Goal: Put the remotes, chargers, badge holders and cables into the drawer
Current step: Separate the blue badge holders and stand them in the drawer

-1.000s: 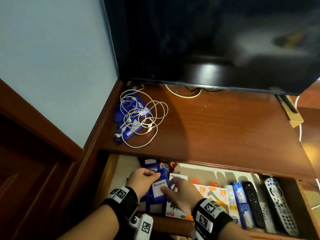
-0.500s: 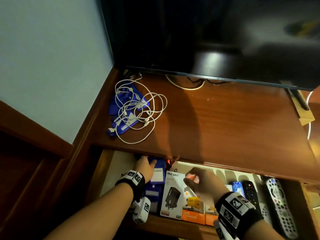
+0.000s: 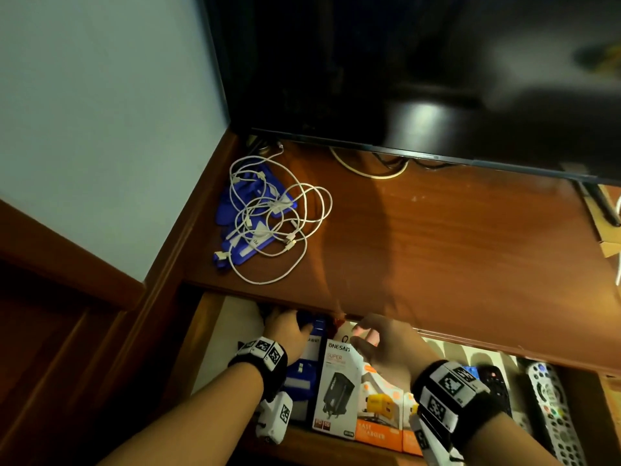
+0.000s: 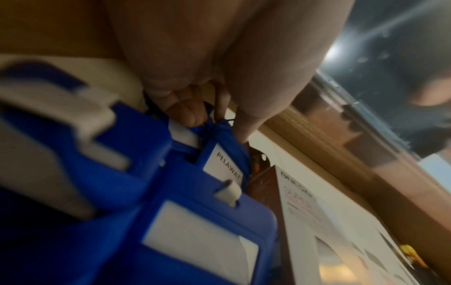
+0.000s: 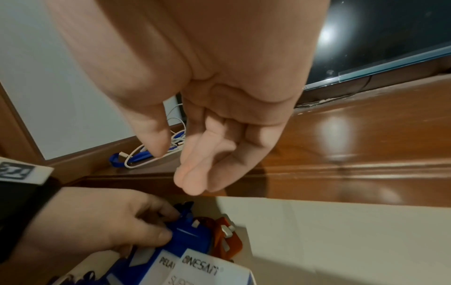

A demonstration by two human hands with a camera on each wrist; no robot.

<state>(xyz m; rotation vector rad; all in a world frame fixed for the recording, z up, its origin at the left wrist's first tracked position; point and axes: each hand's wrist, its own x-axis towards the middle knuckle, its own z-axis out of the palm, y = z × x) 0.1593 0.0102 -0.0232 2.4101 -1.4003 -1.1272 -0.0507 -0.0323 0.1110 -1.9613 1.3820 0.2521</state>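
My left hand (image 3: 295,322) reaches into the open drawer (image 3: 232,327) under the tabletop edge and grips the top of a blue badge holder (image 4: 224,167) marked PELAWAT (image 5: 187,235). More blue holders (image 4: 171,241) lie below it, with an orange one (image 5: 227,235) beside it. My right hand (image 3: 364,338) hovers over the white charger box (image 3: 337,388), fingers loosely curled and empty (image 5: 174,167). Orange charger boxes (image 3: 379,415) and remotes (image 3: 547,405) fill the drawer's right side. White cables (image 3: 295,230) lie tangled over blue badge holders (image 3: 242,193) on the tabletop's left.
A large dark TV (image 3: 403,79) stands at the back of the wooden tabletop (image 3: 453,247), with a cable (image 3: 369,173) looping under it. A cardboard piece (image 3: 608,237) sits at the right edge. The wall (image 3: 100,129) closes off the left.
My left hand has pushed the blue badge holder deeper toward the drawer's back. My right hand has left the badge and charger box and lifted toward the tabletop edge.
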